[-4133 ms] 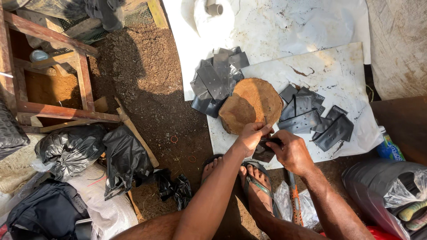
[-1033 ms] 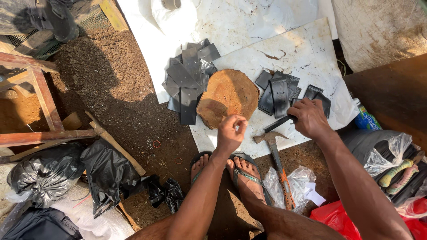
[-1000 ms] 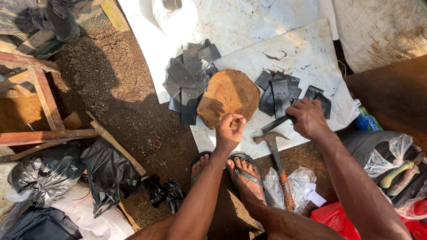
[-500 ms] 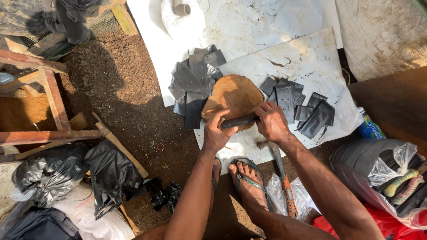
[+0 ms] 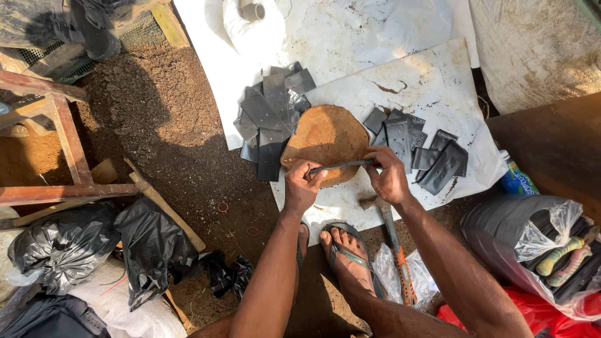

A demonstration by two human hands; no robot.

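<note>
1. Head view: the left hand (image 5: 302,188) and the right hand (image 5: 388,177) hold one long, thin dark strip (image 5: 341,166) between them. The fingers of each hand are closed tight on one end of it.
2. The strip lies flat across the near edge of a round wooden block (image 5: 328,138). The block sits on a dirty white sheet (image 5: 432,75) spread on the ground.
3. A pile of dark flat pieces (image 5: 269,119) lies just left of the block. Another pile of dark pieces (image 5: 426,150) lies just right of it.
4. A hammer (image 5: 391,235) lies below the right hand, with its head near the wrist.
5. Two feet in sandals (image 5: 341,250) rest on the dirt between the arms.
6. Black plastic bags (image 5: 94,250) lie on the left, beside a red wooden frame (image 5: 62,138).
</note>
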